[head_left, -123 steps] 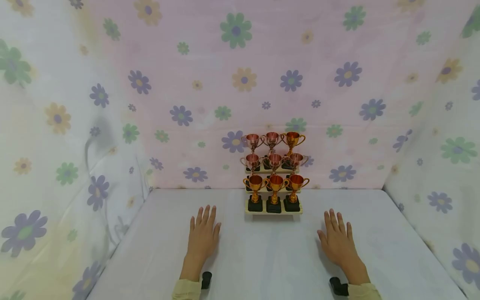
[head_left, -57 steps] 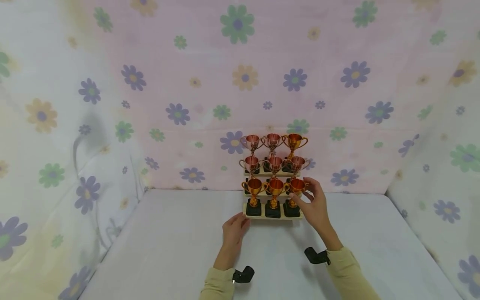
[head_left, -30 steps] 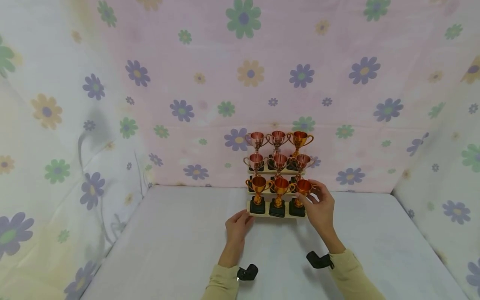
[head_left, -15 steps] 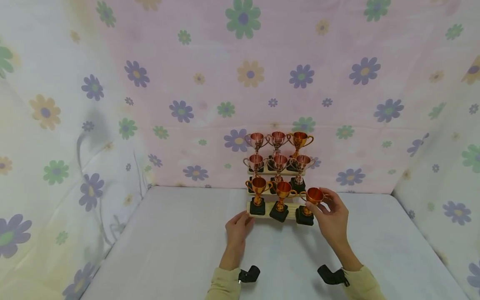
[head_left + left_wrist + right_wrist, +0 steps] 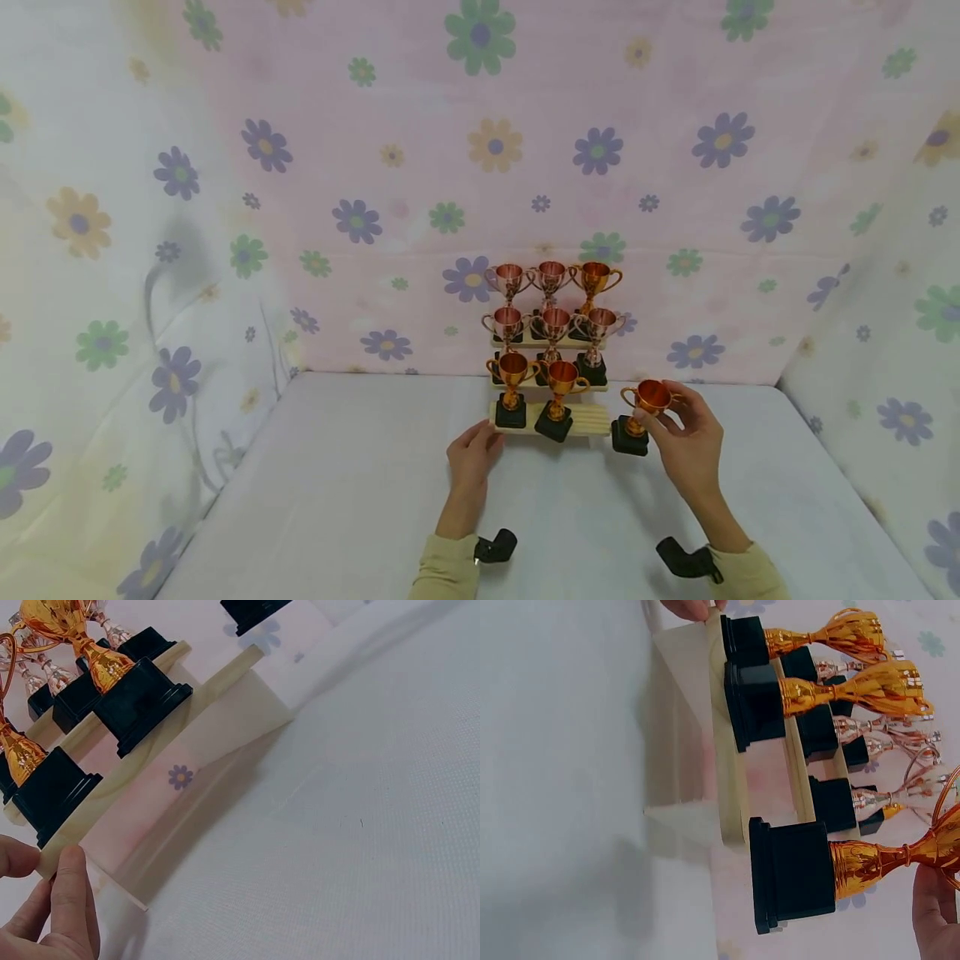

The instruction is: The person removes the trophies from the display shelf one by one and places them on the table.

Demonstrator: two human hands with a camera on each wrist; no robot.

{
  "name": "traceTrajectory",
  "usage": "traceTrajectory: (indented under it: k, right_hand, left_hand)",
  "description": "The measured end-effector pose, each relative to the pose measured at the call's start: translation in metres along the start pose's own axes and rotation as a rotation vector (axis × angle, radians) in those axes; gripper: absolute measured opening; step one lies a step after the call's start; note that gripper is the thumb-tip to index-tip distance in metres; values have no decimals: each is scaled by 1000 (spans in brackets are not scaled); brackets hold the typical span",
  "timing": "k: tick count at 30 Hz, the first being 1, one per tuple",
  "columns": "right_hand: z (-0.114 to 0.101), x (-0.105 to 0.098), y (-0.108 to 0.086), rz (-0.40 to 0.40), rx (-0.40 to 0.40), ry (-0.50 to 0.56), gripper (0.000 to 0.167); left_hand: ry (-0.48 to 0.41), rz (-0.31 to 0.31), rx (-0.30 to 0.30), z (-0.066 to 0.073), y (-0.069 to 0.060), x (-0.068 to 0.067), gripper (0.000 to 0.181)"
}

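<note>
My right hand grips a gold trophy by its cup, held off the right end of the bottom step of a wooden three-step stand. In the right wrist view that trophy's black base hangs beside the step's end. My left hand pinches the left end of the bottom step; in the left wrist view its fingers lie on the step's corner. Two gold trophies stand on that step, the middle one turned askew. Rose-gold trophies fill the middle step.
On the top step are two rose-gold trophies and one gold trophy. The stand is near the back edge of a white table, before a flowered cloth. A black wrist device sits at my right wrist.
My right hand took hold of the right-hand gold trophy and moved it rightward off the bottom step. The middle gold trophy shifted and turned. My left hand reached the stand's left end and stays there.
</note>
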State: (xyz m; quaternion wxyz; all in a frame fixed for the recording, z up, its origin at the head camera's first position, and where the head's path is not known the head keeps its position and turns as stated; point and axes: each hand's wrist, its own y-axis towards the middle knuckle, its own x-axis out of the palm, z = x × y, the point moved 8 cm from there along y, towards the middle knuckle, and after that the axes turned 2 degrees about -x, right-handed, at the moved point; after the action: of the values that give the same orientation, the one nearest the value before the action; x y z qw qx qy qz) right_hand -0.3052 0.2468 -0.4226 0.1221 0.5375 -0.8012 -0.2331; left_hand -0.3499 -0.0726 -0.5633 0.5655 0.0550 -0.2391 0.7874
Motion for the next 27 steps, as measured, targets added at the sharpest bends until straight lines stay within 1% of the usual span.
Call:
traceTrajectory:
  k: [4,11,16,18,22,27]
  right_hand:
    - [4,-9,4,10,-20,-11,52]
    - [19,-25,16,44,-56,-3,51]
    - [35,-33,27,48,-36,-44,49]
    - [44,-35,33,52,-20,-34,50]
    - [60,-33,47,37,4,-12,52]
    - [78,-22,70,-31,43,-11,53]
  left_hand:
    - [0,2,-3,0,-1,-1,34]
    - [-4,2,-5,-1,-2,-2,35]
    - [-11,9,-7,-1,-1,-1,36]
    - [-8,18,-15,-1,-1,-1,35]
    - [-4,25,-21,-2,-1,-1,35]
    - [-3,19,-11,-1,-2,0,35]
